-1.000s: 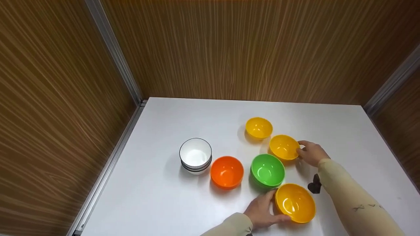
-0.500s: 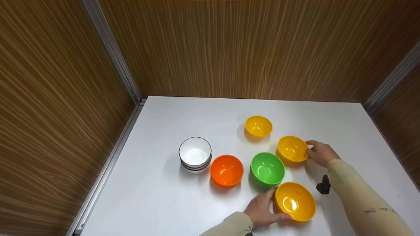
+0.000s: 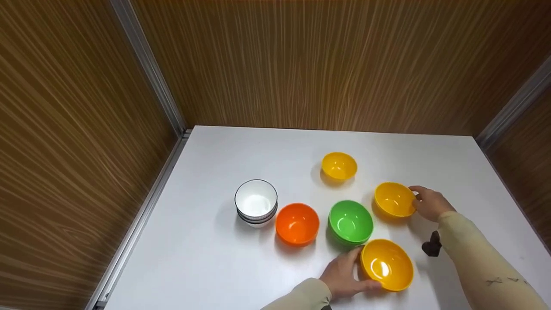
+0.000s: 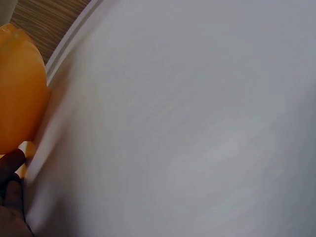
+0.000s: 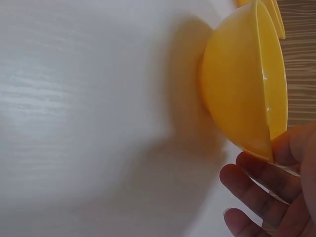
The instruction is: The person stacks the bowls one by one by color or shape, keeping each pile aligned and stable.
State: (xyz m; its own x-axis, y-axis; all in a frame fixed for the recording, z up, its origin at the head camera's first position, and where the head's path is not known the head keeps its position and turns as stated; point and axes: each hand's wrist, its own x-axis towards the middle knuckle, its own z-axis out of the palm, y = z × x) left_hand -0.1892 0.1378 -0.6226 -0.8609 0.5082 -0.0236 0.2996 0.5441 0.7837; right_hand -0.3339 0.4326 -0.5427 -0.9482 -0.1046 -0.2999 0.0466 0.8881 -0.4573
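Note:
My right hand (image 3: 432, 203) pinches the right rim of a small yellow bowl (image 3: 394, 200), thumb at the inside and fingers under the outer wall. In the right wrist view that bowl (image 5: 237, 84) sits upright with a shadow beside its base. At the front, my left hand (image 3: 344, 277) holds the left side of a larger deep-yellow bowl (image 3: 387, 265), with its thumb along the near side and its fingers toward the back. The left wrist view shows an orange-toned bowl wall (image 4: 19, 91) at its edge, just above the fingers (image 4: 12, 163).
A green bowl (image 3: 351, 221) stands between the two held bowls, with an orange bowl (image 3: 297, 225) left of it. Farther left is a stack of white, dark-rimmed bowls (image 3: 256, 200). Another small yellow bowl (image 3: 339, 166) stands behind. Wood-grain panels (image 3: 301, 64) enclose the white table (image 3: 193, 258).
My right hand has drawn the small yellow bowl to the right and slightly nearer, away from the other small yellow bowl and the green one. The left hand and its bowl have stayed put.

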